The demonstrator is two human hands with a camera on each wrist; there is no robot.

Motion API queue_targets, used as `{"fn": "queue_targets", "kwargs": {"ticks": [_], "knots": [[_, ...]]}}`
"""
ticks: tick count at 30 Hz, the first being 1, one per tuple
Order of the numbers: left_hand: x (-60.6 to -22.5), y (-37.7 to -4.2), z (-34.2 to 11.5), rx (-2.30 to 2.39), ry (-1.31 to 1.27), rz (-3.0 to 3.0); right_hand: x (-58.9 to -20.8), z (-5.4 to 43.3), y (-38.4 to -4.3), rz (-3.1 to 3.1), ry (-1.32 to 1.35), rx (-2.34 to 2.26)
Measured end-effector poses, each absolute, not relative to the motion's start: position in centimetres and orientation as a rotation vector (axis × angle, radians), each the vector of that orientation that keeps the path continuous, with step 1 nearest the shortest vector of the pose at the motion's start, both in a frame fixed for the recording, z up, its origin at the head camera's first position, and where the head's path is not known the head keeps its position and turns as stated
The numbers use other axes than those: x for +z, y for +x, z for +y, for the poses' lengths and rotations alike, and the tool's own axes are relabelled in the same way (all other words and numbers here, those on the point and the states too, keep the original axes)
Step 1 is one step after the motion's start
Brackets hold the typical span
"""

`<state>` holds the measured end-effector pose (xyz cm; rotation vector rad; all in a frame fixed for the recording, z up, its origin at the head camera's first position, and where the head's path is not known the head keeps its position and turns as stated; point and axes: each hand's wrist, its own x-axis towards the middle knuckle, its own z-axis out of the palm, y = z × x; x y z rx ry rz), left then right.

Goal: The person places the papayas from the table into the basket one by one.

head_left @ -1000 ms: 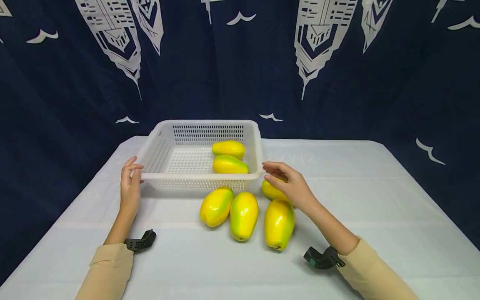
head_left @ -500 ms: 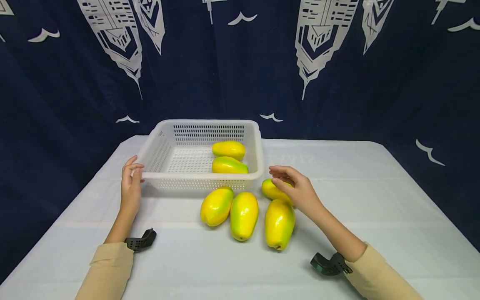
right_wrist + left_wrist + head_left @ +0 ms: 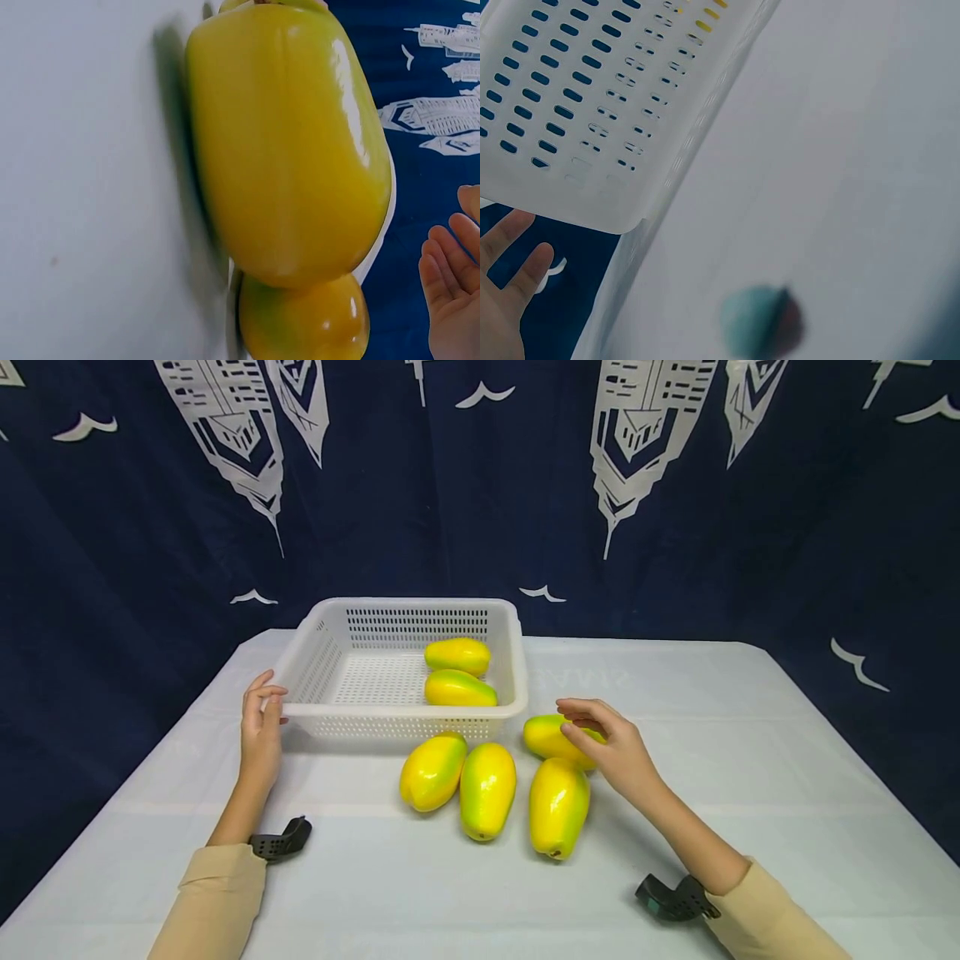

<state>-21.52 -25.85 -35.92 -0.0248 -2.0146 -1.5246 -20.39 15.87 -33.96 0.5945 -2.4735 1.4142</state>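
Left hand [image 3: 261,727] loosely spread, touching a white perforated plastic basket's [image 3: 405,712] near-left corner, two yellow-green oval fruits [image 3: 461,688] inside right, four fruits [image 3: 487,792] nearer, right hand [image 3: 618,752] parted over the farthest, white tablecloth [image 3: 750,760] stretching right to its edge.

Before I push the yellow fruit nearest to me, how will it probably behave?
The yellow fruit may roll sideways, since its body is rounded. Its glossy skin could feel slippery. It might also nudge the fruit behind it, which it appears to touch.
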Motion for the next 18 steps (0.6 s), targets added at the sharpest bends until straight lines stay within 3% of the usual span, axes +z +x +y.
{"fn": "queue_targets", "kwargs": {"ticks": [18], "knots": [[-35.8, -21.5, -25.9, -1.524, -0.027, -2.014, -35.3, 17.2, -21.0, -2.406, 0.587, 1.292]]}}
